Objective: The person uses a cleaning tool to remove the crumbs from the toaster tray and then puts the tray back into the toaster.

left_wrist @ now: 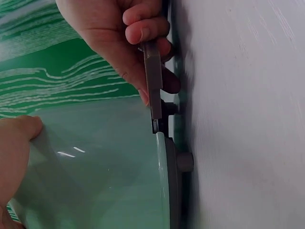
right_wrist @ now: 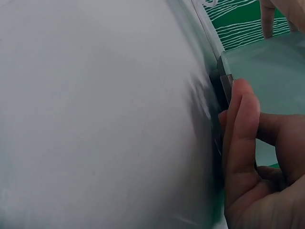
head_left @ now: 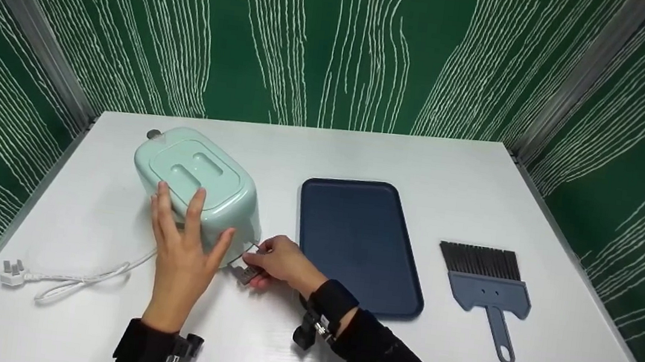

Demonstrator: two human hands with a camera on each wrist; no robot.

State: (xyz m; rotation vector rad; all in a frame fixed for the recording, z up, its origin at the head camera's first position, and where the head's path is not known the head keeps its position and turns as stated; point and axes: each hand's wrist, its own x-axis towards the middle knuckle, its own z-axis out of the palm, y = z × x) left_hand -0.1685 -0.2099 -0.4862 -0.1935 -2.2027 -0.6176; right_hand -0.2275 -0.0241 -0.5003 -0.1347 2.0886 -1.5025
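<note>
A mint-green toaster (head_left: 238, 205) with a lid on top sits at an angle on the left of the table. My left hand (head_left: 182, 268) rests on its near end, fingers spread over the lid's edge. Low at the toaster's near right corner, my right hand (head_left: 289, 262) pinches the grey-brown end of a crumb tray (head_left: 249, 276). In the left wrist view the crumb tray (left_wrist: 153, 81) sticks out partway at the toaster's base (left_wrist: 174, 186), just above the tabletop. The right wrist view has my fingers (right_wrist: 243, 124) covering most of the tray.
A white power cord (head_left: 83, 278) with a plug (head_left: 13, 273) lies left of the toaster. Right of it is a dark blue rectangular tray (head_left: 353, 233). Farther right lies a blue-grey brush (head_left: 489, 291) with black bristles. Green patterned walls (head_left: 362, 46) enclose the table.
</note>
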